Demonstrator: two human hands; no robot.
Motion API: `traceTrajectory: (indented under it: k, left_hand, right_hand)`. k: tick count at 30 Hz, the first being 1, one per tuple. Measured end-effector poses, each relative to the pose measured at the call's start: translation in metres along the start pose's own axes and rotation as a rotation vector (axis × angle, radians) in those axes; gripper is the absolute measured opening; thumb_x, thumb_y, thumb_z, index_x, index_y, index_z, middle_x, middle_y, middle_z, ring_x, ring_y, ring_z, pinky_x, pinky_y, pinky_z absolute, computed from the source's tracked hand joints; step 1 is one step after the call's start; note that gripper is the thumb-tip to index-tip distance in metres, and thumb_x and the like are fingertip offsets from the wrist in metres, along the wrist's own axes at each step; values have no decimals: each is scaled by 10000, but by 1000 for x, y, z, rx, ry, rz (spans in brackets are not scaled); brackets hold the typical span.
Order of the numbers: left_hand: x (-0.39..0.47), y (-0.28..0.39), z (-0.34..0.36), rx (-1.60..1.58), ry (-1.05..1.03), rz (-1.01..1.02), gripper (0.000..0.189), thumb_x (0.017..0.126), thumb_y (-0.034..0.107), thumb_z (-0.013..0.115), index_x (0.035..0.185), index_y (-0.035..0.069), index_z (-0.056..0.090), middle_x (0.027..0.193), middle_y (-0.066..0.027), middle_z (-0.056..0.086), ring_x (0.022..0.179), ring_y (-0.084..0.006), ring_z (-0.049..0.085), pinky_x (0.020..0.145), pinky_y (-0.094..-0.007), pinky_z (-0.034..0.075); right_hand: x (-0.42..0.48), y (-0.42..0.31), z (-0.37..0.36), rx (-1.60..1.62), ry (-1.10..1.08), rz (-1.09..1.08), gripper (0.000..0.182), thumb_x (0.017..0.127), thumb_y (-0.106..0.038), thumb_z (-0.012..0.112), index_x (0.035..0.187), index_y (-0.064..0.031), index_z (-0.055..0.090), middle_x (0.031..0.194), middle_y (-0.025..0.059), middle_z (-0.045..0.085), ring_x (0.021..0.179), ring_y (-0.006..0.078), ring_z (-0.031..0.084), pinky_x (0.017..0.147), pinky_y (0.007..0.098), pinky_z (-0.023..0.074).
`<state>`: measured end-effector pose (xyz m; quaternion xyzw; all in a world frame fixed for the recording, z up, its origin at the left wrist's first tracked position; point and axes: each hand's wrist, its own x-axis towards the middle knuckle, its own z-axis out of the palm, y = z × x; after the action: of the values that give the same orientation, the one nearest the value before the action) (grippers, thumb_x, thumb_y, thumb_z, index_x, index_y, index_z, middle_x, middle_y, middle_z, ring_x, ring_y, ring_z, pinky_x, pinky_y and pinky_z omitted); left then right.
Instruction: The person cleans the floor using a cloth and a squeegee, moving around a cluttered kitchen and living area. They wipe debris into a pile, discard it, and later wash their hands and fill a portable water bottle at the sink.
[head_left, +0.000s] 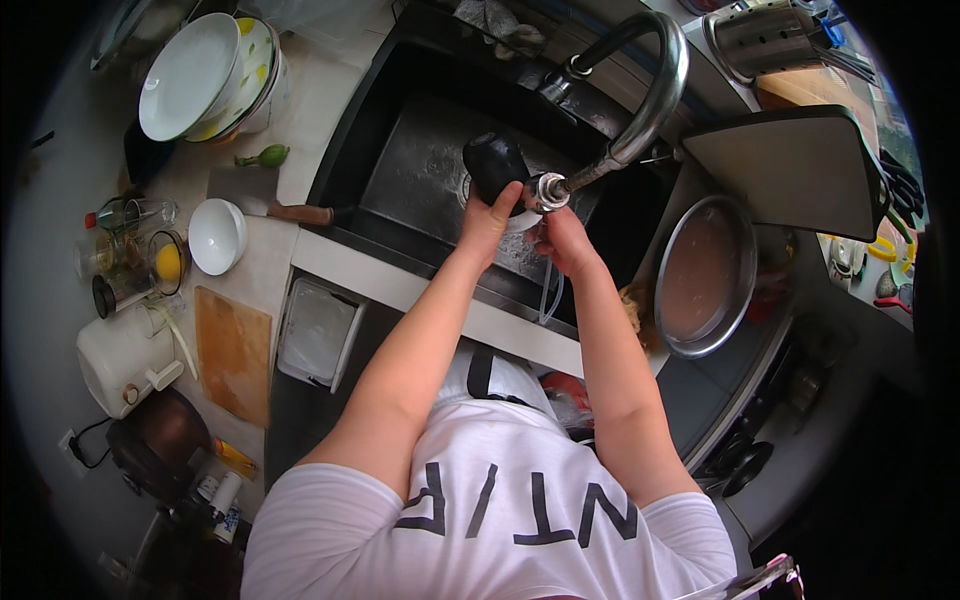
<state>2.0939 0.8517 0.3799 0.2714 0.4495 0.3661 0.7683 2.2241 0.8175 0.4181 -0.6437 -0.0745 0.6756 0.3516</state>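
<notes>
Over the black kitchen sink (412, 165), my left hand (491, 221) grips a rounded black container (495, 166), held tilted under the faucet. Its exact kind cannot be told. My right hand (564, 241) is just below the faucet head (551, 191), fingers curled near the container's pale lower end; whether it holds anything is hidden. A loop of clear tubing or cord (551, 300) hangs below my right hand over the sink's front edge. Water splashes on the basin floor beneath my hands.
Left of the sink lie a cleaver (300, 214), a white bowl (217, 236), a green vegetable (264, 156) and a wooden cutting board (234, 356). Stacked bowls (191, 75) stand behind. On the right are a metal basin of cloudy liquid (705, 277) and an upright board (787, 169).
</notes>
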Motion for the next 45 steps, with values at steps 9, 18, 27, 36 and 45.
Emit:
traceTrajectory:
  k: [9,18,27,36,45]
  left_hand:
    - [-2,-25,-5,-220,-26,-91,773,736,467,741,1308,88,386,1218,-64,513,1103,-178,491,930,-338,403]
    - [3,-21,-10,-194,-46,-85,846,701,425,775,1347,147,305,1226,-55,477,1126,-179,469,954,-360,394]
    - [-20,4,-23,-144,3,1,873,689,335,798,1358,143,271,1266,-62,434,1172,-192,426,998,-351,351]
    - [-50,46,-39,177,83,304,813,653,296,822,1266,98,327,1170,-55,452,1079,-172,456,933,-324,389]
    - [-101,84,-30,268,19,451,757,656,257,826,1245,105,375,1142,-44,495,1036,-154,492,896,-306,411]
  right_hand:
    - [-9,2,8,-360,190,-32,372,864,-464,495,886,-100,571,747,5,574,612,118,500,552,271,363]
    - [-8,-32,-22,-456,274,-333,257,918,-224,536,1030,1,588,779,25,601,613,89,524,571,243,437]
    - [25,-98,-8,-548,277,-525,280,921,-184,526,1142,-30,603,948,19,663,597,70,490,569,210,427]
    - [-2,-81,-20,-382,306,-436,268,907,-280,558,1072,-78,619,830,-32,601,645,58,449,519,223,351]
    - [-103,0,-20,-591,113,-438,239,923,-222,548,1043,-25,611,742,-6,544,677,81,465,600,236,393]
